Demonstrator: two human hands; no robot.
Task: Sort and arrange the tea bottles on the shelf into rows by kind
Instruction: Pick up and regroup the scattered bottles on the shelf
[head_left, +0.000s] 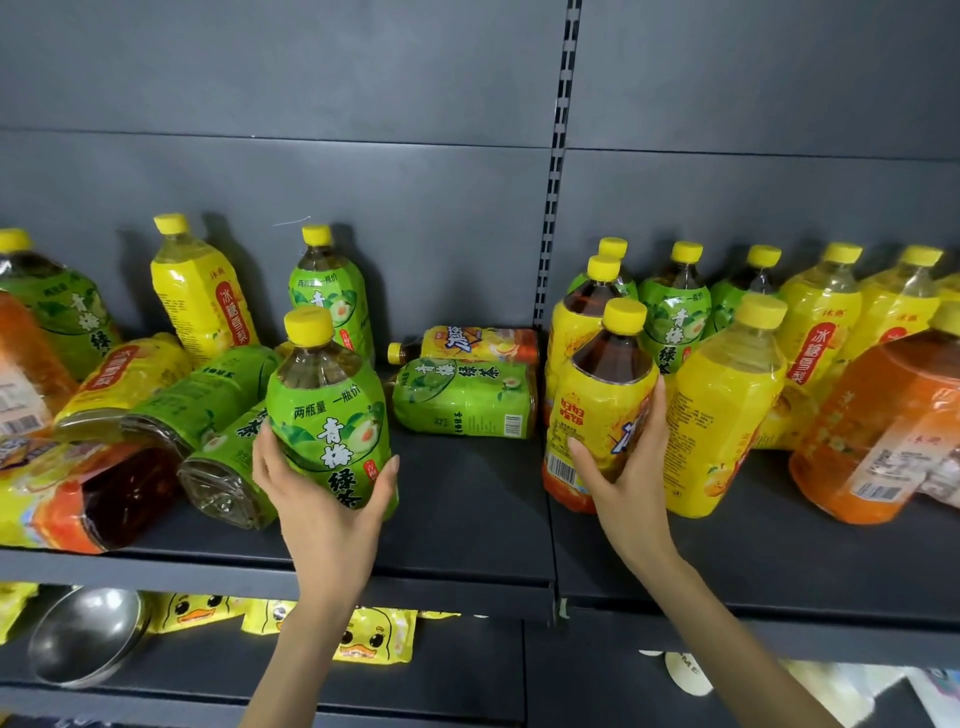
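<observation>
My left hand (322, 499) grips an upright green-label tea bottle (327, 410) with a yellow cap, near the front of the dark shelf (467, 519). My right hand (623, 467) grips an upright yellow-and-orange-label dark tea bottle (605, 395) at the left end of the right shelf section. Behind that one stands a second bottle of the same kind (571, 312). Two green bottles (672, 322) and yellow pear-drink bottles (821, 338) stand further right. A green bottle (462, 397) and a yellow-label one (467, 344) lie flat at mid shelf.
Several bottles lie toppled at the left (171, 410); two more stand at the back (200, 296). An orange-label bottle (883, 426) leans at the far right. Below, a lower shelf holds a steel bowl (88, 634) and yellow duck packets (374, 636). A slotted upright (556, 156) splits the back panel.
</observation>
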